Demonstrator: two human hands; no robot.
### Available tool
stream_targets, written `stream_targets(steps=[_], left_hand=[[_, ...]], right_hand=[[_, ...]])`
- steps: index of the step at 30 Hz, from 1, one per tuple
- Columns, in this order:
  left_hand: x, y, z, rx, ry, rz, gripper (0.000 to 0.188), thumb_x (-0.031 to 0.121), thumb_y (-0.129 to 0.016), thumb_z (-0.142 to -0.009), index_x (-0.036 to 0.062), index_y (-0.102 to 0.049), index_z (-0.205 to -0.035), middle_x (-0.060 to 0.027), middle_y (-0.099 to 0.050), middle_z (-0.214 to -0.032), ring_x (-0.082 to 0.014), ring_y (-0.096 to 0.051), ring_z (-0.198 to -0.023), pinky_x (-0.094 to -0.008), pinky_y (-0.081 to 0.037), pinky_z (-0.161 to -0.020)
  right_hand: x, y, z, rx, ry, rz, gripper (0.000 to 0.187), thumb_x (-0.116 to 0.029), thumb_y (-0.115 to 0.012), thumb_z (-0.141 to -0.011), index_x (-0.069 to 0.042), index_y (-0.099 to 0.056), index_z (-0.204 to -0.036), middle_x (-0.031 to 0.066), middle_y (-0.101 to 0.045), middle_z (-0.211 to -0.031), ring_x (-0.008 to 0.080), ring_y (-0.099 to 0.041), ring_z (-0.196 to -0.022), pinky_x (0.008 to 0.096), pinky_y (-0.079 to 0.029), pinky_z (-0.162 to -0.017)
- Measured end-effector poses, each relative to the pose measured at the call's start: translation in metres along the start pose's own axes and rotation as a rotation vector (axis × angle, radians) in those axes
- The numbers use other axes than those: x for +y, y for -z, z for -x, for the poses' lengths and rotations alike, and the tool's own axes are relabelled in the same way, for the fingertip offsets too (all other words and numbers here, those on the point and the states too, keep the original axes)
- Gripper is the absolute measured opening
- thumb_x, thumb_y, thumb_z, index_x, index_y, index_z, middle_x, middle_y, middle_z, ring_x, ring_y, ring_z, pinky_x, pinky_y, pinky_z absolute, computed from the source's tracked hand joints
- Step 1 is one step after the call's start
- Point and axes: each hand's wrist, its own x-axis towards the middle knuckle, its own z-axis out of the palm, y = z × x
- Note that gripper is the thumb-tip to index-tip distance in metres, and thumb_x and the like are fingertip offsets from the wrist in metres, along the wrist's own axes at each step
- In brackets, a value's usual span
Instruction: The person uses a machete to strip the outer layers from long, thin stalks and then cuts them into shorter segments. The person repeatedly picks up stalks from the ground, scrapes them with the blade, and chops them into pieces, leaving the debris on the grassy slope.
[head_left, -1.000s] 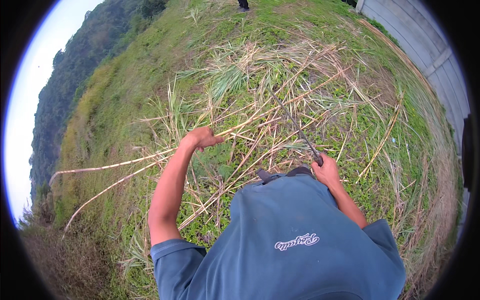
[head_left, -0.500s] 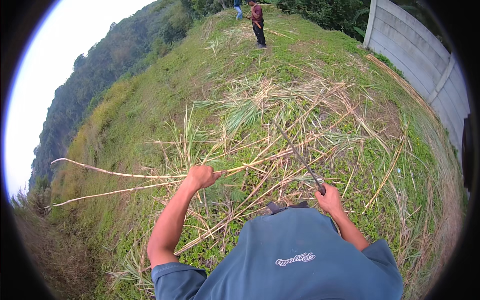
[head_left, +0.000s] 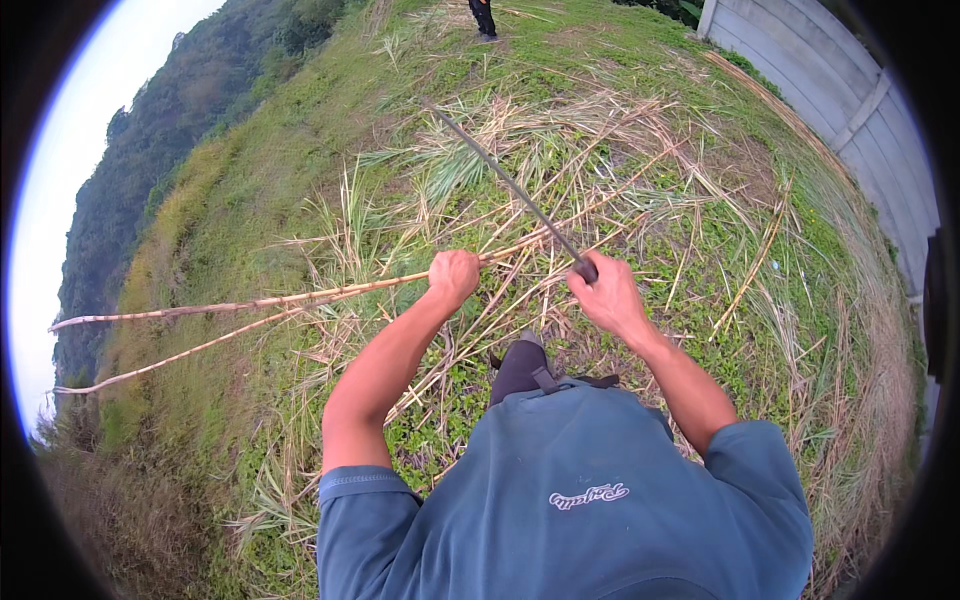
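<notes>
My left hand (head_left: 455, 276) is closed around two long, pale, jointed cane stalks (head_left: 265, 303). Their thin ends spread apart far to the left, and the other ends run up to the right over the cut stalks on the ground. In my right hand (head_left: 612, 300) is the dark handle of a machete (head_left: 512, 188). Its long narrow blade points up and left, passing above the held stalks just right of my left hand. I cannot tell whether the blade touches them.
A heap of cut leaves and stalks (head_left: 560, 135) lies ahead on the green slope. More loose stalks are strewn around my feet. A grey panel wall (head_left: 810, 80) stands at the far right, with dry grass along it. Another person's legs (head_left: 483, 18) show at the top.
My left hand has moved up and right with the stalks. My right hand has come left and up with the machete, its blade swinging across to the left. The view has tilted down.
</notes>
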Motion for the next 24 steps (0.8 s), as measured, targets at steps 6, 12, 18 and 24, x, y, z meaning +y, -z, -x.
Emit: stream_targets(steps=[6,12,18,24], left_hand=[[0.002,0.008,0.01,0.04,-0.005,0.021,0.037,0.035,-0.052,-0.096,0.0083,-0.074,-0.082,-0.013,-0.071,-0.077,-0.0287,-0.07,-0.074,-0.0408,-0.055,-0.064],[-0.015,0.071,-0.009,0.182,-0.034,-0.019,0.042,0.037,-0.049,-0.098,0.0068,-0.073,-0.08,-0.0136,-0.07,-0.074,-0.0287,-0.07,-0.071,-0.0407,-0.054,-0.062],[-0.121,0.066,0.044,0.19,0.172,0.132,0.046,0.038,-0.042,-0.101,0.0023,-0.069,-0.089,-0.0206,-0.069,-0.076,-0.0375,-0.07,-0.073,-0.047,-0.055,-0.065],[-0.102,-0.114,0.14,-0.364,0.351,0.263,0.053,0.045,-0.038,-0.1,0.0013,-0.068,-0.102,-0.0271,-0.067,-0.098,-0.0436,-0.066,-0.094,-0.0518,-0.051,-0.086]], right_hand=[[-0.182,0.072,-0.019,0.437,0.608,-0.3,0.02,-0.017,-0.064,-0.086,-0.002,-0.054,-0.078,0.0057,-0.049,-0.05,0.0147,-0.049,-0.043,0.0317,-0.039,-0.043],[0.182,-0.084,0.067,-0.487,-0.433,0.651,0.026,-0.02,-0.057,-0.084,-0.002,-0.07,-0.097,0.0195,-0.069,-0.087,0.0303,-0.068,-0.075,0.0475,-0.054,-0.067],[0.352,-0.037,0.47,0.101,-1.741,-0.156,0.027,-0.022,-0.051,-0.09,0.002,-0.064,-0.09,0.0134,-0.059,-0.071,0.0256,-0.057,-0.053,0.0434,-0.047,-0.05],[0.298,-0.089,0.554,0.62,-1.77,-0.635,0.019,-0.018,-0.051,-0.089,0.0,-0.054,-0.094,0.0096,-0.045,-0.057,0.0235,-0.047,-0.046,0.042,-0.044,-0.045]])
